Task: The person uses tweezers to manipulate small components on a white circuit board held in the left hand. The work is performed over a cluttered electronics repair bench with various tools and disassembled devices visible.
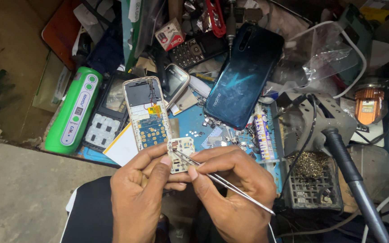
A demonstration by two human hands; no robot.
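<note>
The scene is lit dimly and unevenly from above. Glare is seen on the dark blue phone back and clear plastic bag. Corners are darkened, and edges are slightly softened and bent.

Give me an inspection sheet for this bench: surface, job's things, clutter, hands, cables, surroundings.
Surface: blue mat, crowded with small metal bits.
Job's things: small circuit board held up; metal tweezers with tips on it.
Clutter: opened keypad phone, dark blue smartphone face down, green power bank, black keypad phone, flux tube, plastic bag.
Hands: left hand pinches the board; right hand grips the tweezers.
Cables: white cable loops at the right; black cord runs past the soldering iron in its stand.
Surroundings: concrete floor, cardboard at the left.
</note>
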